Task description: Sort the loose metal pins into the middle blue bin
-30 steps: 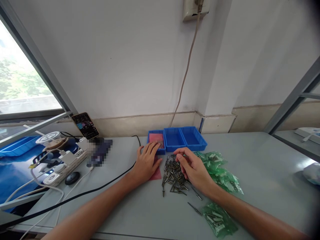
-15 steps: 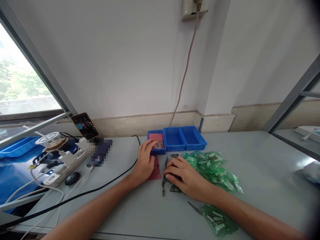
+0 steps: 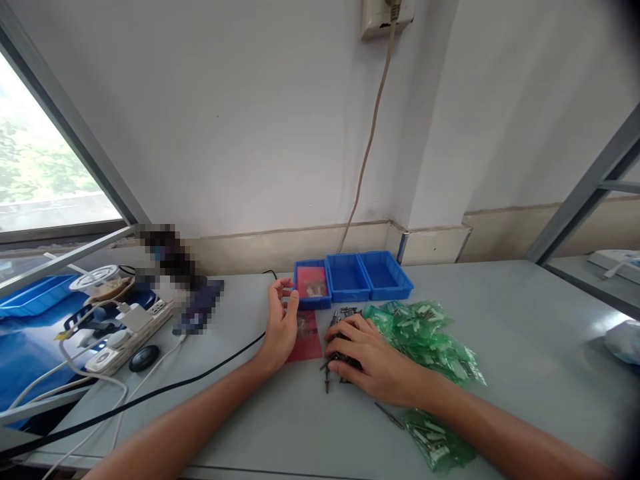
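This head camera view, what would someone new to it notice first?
Probably the shiny green bags spread right of center on the gray table, beside the right hand resting over a pile of small metal pieces. Next, the three bright blue trays in a row near the wall, the leftmost one holding a red packet.

Hands: two, left (image 3: pixel 281 327) and right (image 3: pixel 363 350). Blue trays (image 3: pixel 349 279): three in row beyond both hands; one more blue tray (image 3: pixel 40 293) far left of left hand. Red bags (image 3: pixel 309 343): two, one in row's leftmost tray, one flat between hands. Small metal pins (image 3: pixel 327 385): many under right hand, partly hidden, uncountable; one loose pin (image 3: pixel 389 415) nearer than right hand. Green bags: one (image 3: pixel 434 440) below right forearm; overlapping heap (image 3: pixel 425 327) beyond it, exact number unclear.
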Demonstrator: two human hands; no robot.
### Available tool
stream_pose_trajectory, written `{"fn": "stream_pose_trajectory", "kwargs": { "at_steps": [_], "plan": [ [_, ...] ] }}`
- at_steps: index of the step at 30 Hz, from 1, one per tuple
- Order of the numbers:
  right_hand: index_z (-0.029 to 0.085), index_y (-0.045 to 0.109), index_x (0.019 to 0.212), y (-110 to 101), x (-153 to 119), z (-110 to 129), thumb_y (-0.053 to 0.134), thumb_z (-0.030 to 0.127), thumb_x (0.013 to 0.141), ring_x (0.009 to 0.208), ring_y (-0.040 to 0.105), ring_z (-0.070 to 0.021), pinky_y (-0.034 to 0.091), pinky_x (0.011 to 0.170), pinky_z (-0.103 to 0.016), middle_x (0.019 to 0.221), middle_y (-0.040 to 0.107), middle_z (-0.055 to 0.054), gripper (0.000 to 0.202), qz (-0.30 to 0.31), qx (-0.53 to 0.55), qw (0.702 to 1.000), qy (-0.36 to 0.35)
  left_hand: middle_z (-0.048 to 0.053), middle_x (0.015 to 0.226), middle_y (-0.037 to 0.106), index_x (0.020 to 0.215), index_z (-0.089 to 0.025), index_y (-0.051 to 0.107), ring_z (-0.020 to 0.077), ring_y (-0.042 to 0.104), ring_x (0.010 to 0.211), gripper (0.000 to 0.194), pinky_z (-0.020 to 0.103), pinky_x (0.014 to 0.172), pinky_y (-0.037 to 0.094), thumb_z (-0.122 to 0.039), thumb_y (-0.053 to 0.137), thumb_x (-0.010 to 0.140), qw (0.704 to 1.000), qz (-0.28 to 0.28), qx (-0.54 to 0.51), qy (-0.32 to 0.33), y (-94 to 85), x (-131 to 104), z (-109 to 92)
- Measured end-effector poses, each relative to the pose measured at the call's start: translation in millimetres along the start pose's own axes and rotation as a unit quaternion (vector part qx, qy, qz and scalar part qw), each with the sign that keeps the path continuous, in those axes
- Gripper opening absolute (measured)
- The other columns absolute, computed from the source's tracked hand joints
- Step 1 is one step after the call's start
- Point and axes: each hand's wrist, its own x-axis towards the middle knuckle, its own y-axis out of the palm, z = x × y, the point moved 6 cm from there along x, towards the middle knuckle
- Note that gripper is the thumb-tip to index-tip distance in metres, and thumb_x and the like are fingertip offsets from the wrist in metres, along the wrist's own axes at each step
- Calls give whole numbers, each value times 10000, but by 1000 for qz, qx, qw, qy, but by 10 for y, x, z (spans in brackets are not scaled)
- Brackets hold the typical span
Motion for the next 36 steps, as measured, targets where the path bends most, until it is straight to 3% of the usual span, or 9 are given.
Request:
{"fn": "stream_pose_trajectory", "kwargs": {
  "at_steps": [5,11,15,21,28,36],
  "plan": [
    [292,750,1156,14,-9,4,605,380,1060,1224,502,-298,440,1045,-493,1283,659,-69,195,6,-18,1000,-5,138,1511,500,1529,-270,334,235,557,1358,484,423,1101,524,-521,397,1119,997,13,-22,-79,40,-5,172],
    [317,743,1237,33,-15,14,565,391,1080,1294,481,-303,411,1094,-511,1388,630,-55,249,24,-20,999,-3,144,1576,447,1583,-285,253,252,550,1397,578,427,1086,539,-604,346,1110,992,43,-51,-110,70,-6,227],
    [330,693,1347,38,-8,62,546,419,1088,1340,466,-306,395,1111,-524,1450,622,-49,311,42,-16,999,-11,135,1591,467,1600,-278,267,260,538,1417,634,418,1142,492,-652,336,1093,987,40,-52,-146,75,-17,205],
    [281,708,1256,36,9,91,543,428,1089,1331,492,-289,389,1121,-521,1451,640,-54,277,44,-18,999,-16,104,1624,471,1627,-288,311,266,475,1483,701,395,1208,424,-698,379,1063,975,20,-88,-205,71,-43,180],
    [347,640,1445,120,7,72,510,455,1092,1360,463,-345,380,1123,-600,1593,535,-47,391,52,-71,995,-37,103,1622,477,1610,-284,349,268,452,1507,692,423,1237,394,-705,375,1061,973,13,-93,-209,62,-46,144],
    [272,555,1532,177,27,75,518,428,1091,1345,473,-359,404,1120,-617,1561,576,-84,469,34,-101,993,-59,111,1642,450,1622,-270,314,254,422,1530,673,428,1250,384,-667,364,1081,975,17,-93,-200,75,-42,137]
  ]
}}
